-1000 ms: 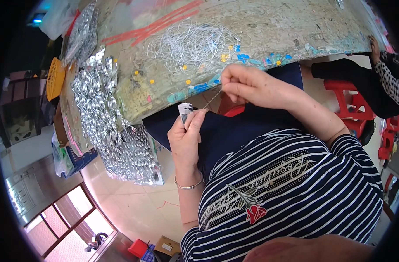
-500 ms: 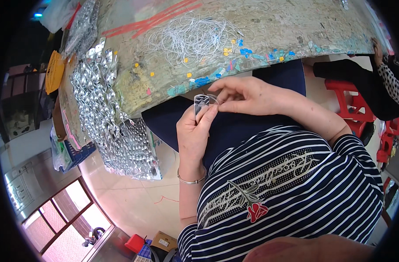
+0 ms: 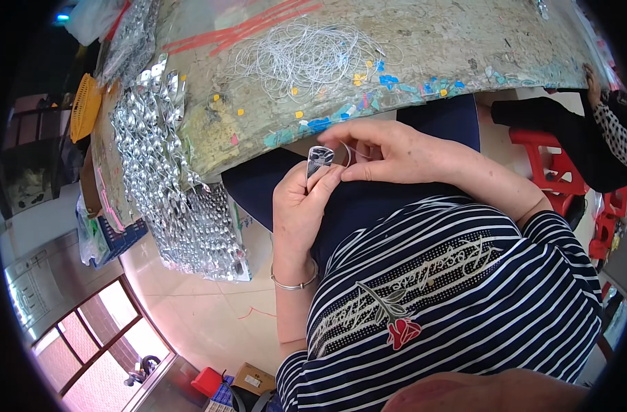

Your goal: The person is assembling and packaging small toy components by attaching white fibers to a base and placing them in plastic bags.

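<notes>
Just beyond the near edge of the table, my left hand [image 3: 298, 206] pinches a small shiny silver piece [image 3: 319, 156], rounded at its top end, between thumb and fingers. A thin pale cord [image 3: 350, 155] bends in a loop between the silver piece and my right hand [image 3: 399, 156]. My right fingers are curled around the cord, with the thumb close to the left thumb tip. How the cord meets the silver piece is hidden by my fingers. On the table ahead lies a loose tangle of similar white cord [image 3: 306, 58].
Strands of shiny silver pieces [image 3: 155, 151] hang over the table's left edge. Small yellow and blue scraps dot the worn table [image 3: 450, 41], beside red tape strips [image 3: 224, 34]. A yellow basket [image 3: 85, 108] is at far left. Red stools [image 3: 543, 161] and another person's arm [image 3: 612, 123] are at right.
The silver piece has shifted slightly right and tilted in my left hand. The cord loop has opened wider as my right fingers moved a little. The view has shifted slightly.
</notes>
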Demonstrator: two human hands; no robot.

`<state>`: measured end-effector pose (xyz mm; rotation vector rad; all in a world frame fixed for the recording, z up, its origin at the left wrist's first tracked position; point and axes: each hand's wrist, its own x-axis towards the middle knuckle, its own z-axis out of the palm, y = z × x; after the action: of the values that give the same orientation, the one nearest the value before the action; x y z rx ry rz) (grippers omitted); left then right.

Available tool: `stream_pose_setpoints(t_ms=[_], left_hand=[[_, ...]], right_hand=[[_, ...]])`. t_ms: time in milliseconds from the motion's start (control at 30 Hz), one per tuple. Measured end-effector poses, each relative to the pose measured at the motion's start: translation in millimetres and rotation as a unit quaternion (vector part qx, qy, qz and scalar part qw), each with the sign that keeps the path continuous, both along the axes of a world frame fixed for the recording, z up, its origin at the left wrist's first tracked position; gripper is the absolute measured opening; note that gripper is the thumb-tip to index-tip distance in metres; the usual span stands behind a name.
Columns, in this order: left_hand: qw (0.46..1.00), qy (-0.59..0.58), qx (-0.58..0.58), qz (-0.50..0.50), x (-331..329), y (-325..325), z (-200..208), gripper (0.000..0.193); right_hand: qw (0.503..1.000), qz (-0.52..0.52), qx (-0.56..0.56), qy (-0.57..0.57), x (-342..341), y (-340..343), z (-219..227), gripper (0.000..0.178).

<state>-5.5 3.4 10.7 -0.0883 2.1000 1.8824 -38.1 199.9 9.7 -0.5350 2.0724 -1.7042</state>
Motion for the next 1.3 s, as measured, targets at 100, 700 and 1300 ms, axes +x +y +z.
stream_pose_setpoints(t_ms=[100,700,1300], left_hand=[[0.999,-0.008,-0.036,0.004,-2,-4,7,0.012],[0.995,0.023,-0.093,-0.006,1,-13,-15,0.024],[0.996,-0.038,0.081,0.006,4,-10,-17,0.039]], right_hand=[[0.999,0.039,0.026,0.009,-1,2,-3,0.02],[0.995,0.058,0.084,-0.017,2,2,-7,0.013],[0.998,-0.052,0.022,-0.023,-3,-6,10,0.01]])
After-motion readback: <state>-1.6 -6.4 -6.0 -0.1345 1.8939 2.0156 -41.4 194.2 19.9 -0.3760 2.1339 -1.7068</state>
